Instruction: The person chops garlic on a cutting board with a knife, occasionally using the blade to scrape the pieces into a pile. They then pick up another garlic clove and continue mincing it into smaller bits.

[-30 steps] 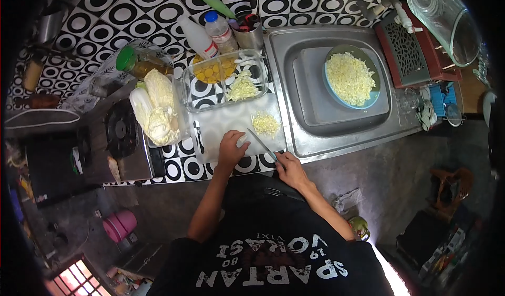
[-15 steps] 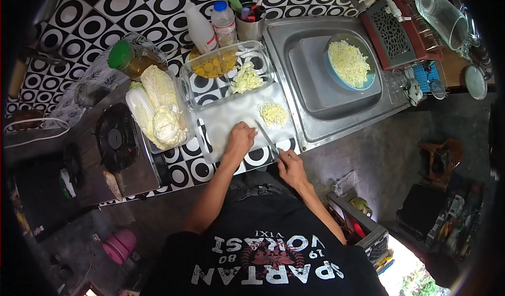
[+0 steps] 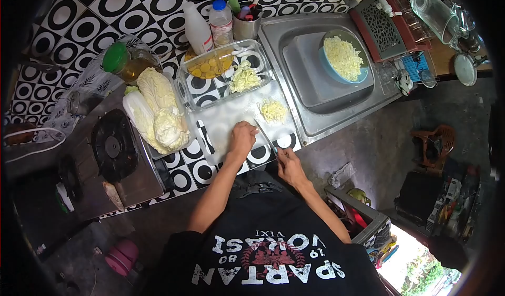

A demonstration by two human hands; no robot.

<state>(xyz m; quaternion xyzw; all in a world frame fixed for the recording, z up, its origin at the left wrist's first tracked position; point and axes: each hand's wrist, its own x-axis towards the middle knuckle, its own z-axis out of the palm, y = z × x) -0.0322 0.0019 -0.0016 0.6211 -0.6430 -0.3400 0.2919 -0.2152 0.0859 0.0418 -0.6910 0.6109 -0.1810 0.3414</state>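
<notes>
My right hand (image 3: 290, 165) grips a knife (image 3: 265, 135) by its handle, with the blade slanting up and left over a clear cutting board (image 3: 218, 133). Right beside the blade, my left hand (image 3: 243, 138) is closed, its fingertips pressed together at the blade. Whatever lies under those fingers is hidden. Just beyond the knife tip sits a small heap of finely chopped pale cabbage (image 3: 273, 111). Behind the board, a clear rectangular container (image 3: 192, 106) has larger cut cabbage pieces (image 3: 245, 77) in its right part.
Whole napa cabbages (image 3: 156, 106) lie in a tray at left, next to a stove burner (image 3: 112, 141). To the right, a bowl (image 3: 363, 79) of chopped cabbage stands in the steel sink (image 3: 310, 133). Bottles (image 3: 221, 25) and a utensil cup (image 3: 246, 28) stand behind.
The whole view has shifted slightly with the head. Both hands and the knife keep nearly the same place on the board, and the chopped heap looks the same.
</notes>
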